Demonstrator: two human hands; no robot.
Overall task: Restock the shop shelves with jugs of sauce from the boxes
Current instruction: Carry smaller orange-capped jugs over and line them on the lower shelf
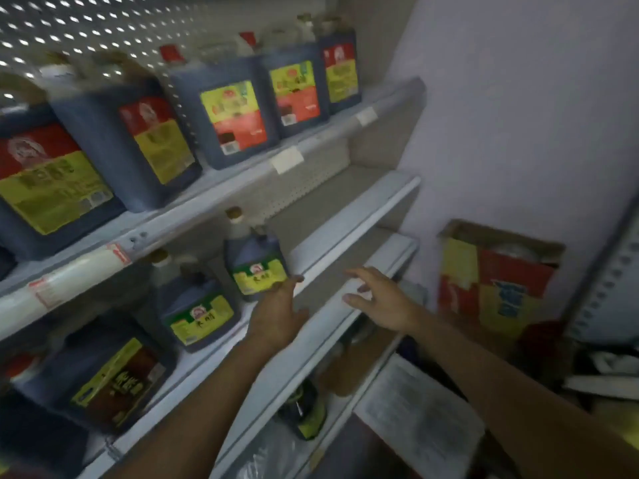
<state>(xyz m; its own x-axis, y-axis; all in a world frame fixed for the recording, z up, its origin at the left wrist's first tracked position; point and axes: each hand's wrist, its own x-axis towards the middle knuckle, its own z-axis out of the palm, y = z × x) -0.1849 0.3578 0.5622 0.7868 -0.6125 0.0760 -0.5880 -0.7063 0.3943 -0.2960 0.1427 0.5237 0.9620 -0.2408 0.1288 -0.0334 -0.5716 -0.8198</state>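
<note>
- Jug of sauce (257, 262): dark liquid, green-and-yellow label, pale neck with a brown cap; it stands upright on the middle shelf (345, 233), rightmost in its row.
- Left hand (278, 311): fingers straight, touching the jug's lower front.
- Right hand (375, 297): fingers spread, holding nothing, over the shelf edge.
- Cardboard box (494, 281): red and yellow, on the floor to the right.

— Can you read any of the jug labels (204, 321)?
— No; the characters are blurred (same on the upper jugs (235, 114)).
— The carton (498, 281)?
— Blue characters, unreadable too.
</note>
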